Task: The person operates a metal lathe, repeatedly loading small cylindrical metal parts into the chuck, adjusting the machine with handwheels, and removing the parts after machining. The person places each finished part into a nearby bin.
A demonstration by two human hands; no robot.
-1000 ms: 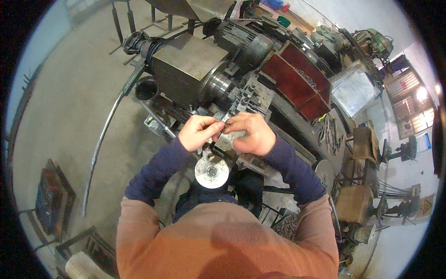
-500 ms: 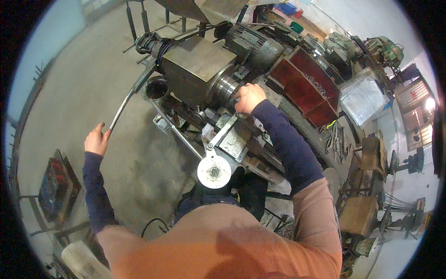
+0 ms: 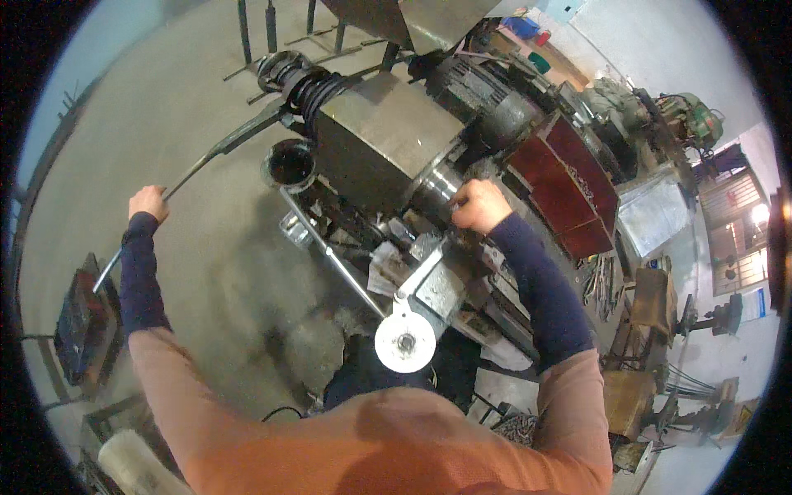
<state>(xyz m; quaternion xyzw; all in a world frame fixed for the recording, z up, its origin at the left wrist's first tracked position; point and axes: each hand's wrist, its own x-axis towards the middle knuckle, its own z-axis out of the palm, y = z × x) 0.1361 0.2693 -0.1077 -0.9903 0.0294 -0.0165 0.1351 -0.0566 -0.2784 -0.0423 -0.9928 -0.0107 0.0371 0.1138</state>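
My left hand (image 3: 148, 204) is closed round a long metal lever (image 3: 188, 175), whose free end sticks out below, beside my forearm. The lever runs up to the far left end of a lathe-like machine's box-shaped metal headstock (image 3: 388, 120). At the headstock's right side, my right hand (image 3: 483, 206) is curled against the front of a shiny round chuck (image 3: 439, 186). Its fingertips are bent inward, and whatever they pinch is hidden. Nearer my body, a round white handwheel (image 3: 405, 343) sits at the end of a metal slide block (image 3: 441, 285).
An electric motor (image 3: 487, 103) stands behind the headstock. To the right lie a dark red metal tray (image 3: 565, 181) with small parts and several hand tools (image 3: 601, 285). A dark open-topped cup (image 3: 290, 163) and a slanting metal rod (image 3: 334, 256) are at the machine's left.
My left hand has gone from loose fingers beside the lever to a closed grip on it. My right hand stays at the chuck. The view has shifted, so the machine sits further right.
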